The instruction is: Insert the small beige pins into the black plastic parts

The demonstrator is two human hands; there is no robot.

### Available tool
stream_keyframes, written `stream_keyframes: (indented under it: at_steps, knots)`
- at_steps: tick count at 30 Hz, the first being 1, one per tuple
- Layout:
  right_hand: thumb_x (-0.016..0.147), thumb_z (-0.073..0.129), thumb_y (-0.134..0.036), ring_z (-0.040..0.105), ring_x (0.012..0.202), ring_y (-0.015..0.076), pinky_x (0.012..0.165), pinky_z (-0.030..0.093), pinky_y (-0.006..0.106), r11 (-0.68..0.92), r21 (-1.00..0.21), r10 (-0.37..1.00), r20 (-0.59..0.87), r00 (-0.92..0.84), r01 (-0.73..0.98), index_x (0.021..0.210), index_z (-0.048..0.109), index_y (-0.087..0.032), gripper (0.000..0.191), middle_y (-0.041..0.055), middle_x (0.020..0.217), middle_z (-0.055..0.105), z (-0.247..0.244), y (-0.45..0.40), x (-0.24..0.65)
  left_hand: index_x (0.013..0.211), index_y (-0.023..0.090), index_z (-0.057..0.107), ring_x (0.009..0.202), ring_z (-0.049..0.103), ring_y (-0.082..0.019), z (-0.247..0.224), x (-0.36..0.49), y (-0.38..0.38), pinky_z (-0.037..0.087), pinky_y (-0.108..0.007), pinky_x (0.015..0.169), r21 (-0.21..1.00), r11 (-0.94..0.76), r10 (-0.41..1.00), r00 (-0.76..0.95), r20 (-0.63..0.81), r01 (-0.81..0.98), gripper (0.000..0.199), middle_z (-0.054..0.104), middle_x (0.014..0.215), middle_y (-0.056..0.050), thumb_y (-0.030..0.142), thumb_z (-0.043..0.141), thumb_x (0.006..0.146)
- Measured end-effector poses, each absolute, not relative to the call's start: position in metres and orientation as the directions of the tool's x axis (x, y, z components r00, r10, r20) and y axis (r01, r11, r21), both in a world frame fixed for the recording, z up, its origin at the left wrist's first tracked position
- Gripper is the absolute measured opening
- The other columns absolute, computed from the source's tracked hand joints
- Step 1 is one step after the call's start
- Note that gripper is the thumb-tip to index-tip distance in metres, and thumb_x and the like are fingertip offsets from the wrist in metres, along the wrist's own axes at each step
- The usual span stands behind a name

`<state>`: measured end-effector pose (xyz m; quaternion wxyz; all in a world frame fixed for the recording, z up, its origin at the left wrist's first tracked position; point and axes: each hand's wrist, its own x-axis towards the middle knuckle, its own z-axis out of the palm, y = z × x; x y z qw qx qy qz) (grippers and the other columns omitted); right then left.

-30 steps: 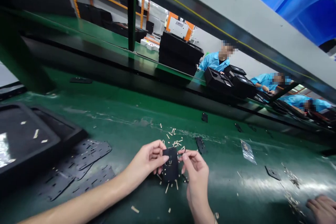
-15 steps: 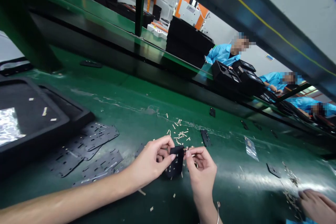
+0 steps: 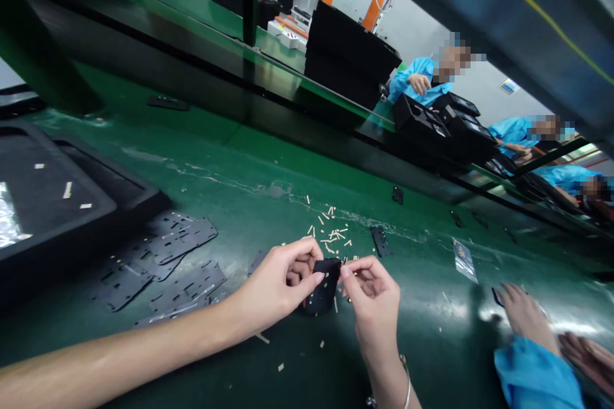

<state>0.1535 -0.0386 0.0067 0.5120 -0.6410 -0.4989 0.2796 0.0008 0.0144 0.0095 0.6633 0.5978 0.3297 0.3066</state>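
The left hand [image 3: 275, 278] and the right hand [image 3: 371, 297] worked close together over a green conveyor belt [image 3: 230, 166], low in the view, with a small black cut-out piece [image 3: 323, 287] held between them. Whether its lower end touched the belt could not be told. The left thumb [image 3: 314, 278] lay along the piece's upper left edge, with the other left fingers curled in behind it. The right thumb and forefinger [image 3: 344, 270] were pinched almost shut at its upper right corner, and neither hand was spread wide. Pale slivers [image 3: 330, 236] lay scattered on the belt just above the hands, with a few more below them. To the left, overlapping perforated black sheets [image 3: 185, 236] lay just beyond the left forearm, and a black tray [image 3: 96, 220] ran off the left edge of the view. To the right, a stretch of belt held a small black part [image 3: 380, 241] and a clear plastic bag [image 3: 464, 260], well apart from the right hand. Past the bag, a co-worker's hand [image 3: 527, 314] and blue sleeve [image 3: 532, 374] came in from the lower right edge.
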Motion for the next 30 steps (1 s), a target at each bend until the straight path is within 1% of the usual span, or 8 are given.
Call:
stream_keyframes:
  at_steps: [18, 25, 28, 30]
  knots:
    - [0.075, 0.063, -0.022, 0.053, 0.051, 0.0088, 0.047, 0.042, 0.019, -0.008, -0.966, 0.938, 0.083, 0.337, 0.260, 0.069, 0.058, -0.017, 0.009, -0.0019, 0.060, 0.057, 0.007, -0.037, 0.155, 0.074, 0.017, 0.043, 0.046, 0.044, -0.006, 0.008, 0.000, 0.015, 0.033, -0.016, 0.042, 0.996, 0.087, 0.795, 0.602, -0.074, 0.007, 0.009, 0.045, 0.059, 0.005, 0.021, 0.051, 0.076]
    - [0.075, 0.064, -0.025, 0.053, 0.053, 0.0085, 0.047, 0.040, 0.019, -0.043, -0.979, 0.953, 0.020, 0.303, 0.198, 0.070, 0.058, -0.017, 0.011, -0.0021, 0.060, 0.058, 0.006, -0.035, 0.159, 0.077, 0.017, 0.043, 0.045, 0.043, -0.005, 0.009, -0.001, 0.018, 0.038, -0.016, 0.042, 0.985, 0.170, 0.750, 0.654, -0.102, -0.041, 0.009, 0.045, 0.062, 0.006, 0.023, 0.051, 0.078]
    - [0.076, 0.064, -0.028, 0.055, 0.054, 0.0095, 0.047, 0.039, 0.019, -0.056, -0.983, 0.951, 0.001, 0.310, 0.175, 0.077, 0.059, -0.017, 0.012, -0.0005, 0.064, 0.061, 0.010, -0.032, 0.163, 0.079, 0.017, 0.043, 0.044, 0.044, -0.004, 0.006, -0.001, 0.020, 0.039, -0.016, 0.041, 0.974, 0.207, 0.745, 0.660, -0.098, -0.089, 0.011, 0.046, 0.062, 0.006, 0.024, 0.051, 0.079]
    - [0.079, 0.060, -0.031, 0.055, 0.055, 0.0097, 0.046, 0.038, 0.019, -0.038, -0.988, 0.948, 0.012, 0.317, 0.149, 0.081, 0.059, -0.017, 0.015, 0.0014, 0.068, 0.063, 0.013, -0.030, 0.166, 0.080, 0.017, 0.042, 0.043, 0.044, -0.004, 0.005, -0.001, 0.020, 0.040, -0.016, 0.041, 0.966, 0.230, 0.743, 0.662, -0.095, -0.119, 0.012, 0.046, 0.061, 0.007, 0.025, 0.052, 0.079]
